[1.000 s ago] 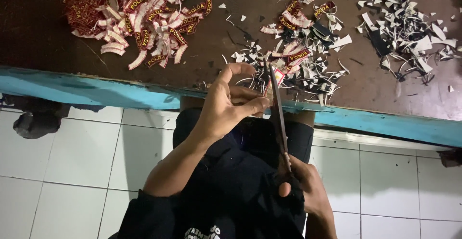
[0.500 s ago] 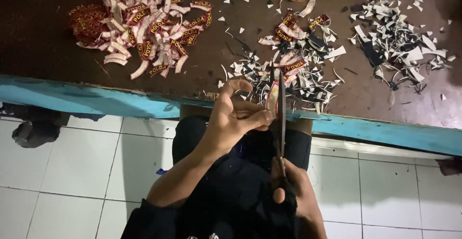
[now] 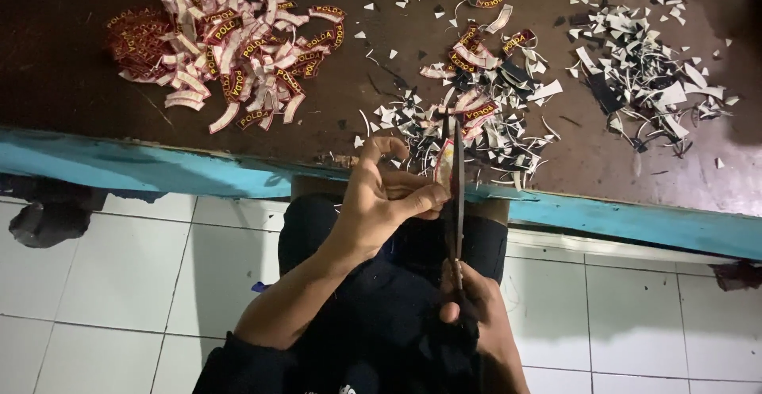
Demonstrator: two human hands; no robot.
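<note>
Pinching a patch (image 3: 443,164), the left hand (image 3: 389,199) curls palm-up — right hand (image 3: 476,315) grip pressed around scissors (image 3: 458,196).

The right hand (image 3: 476,315) sits low in the view, its wrist cut off by the bottom edge, and the handles of the scissors (image 3: 457,196) are buried inside its grip. The small patch piece (image 3: 444,161) pinched in the left hand (image 3: 389,196) is mostly covered by fingers and blade, so its shape cannot be told. The person's dark sleeves run off the bottom edge. The brown table (image 3: 63,69) is cut off at top and both sides. A dark object (image 3: 44,219) on the floor is too dim to identify.
</note>
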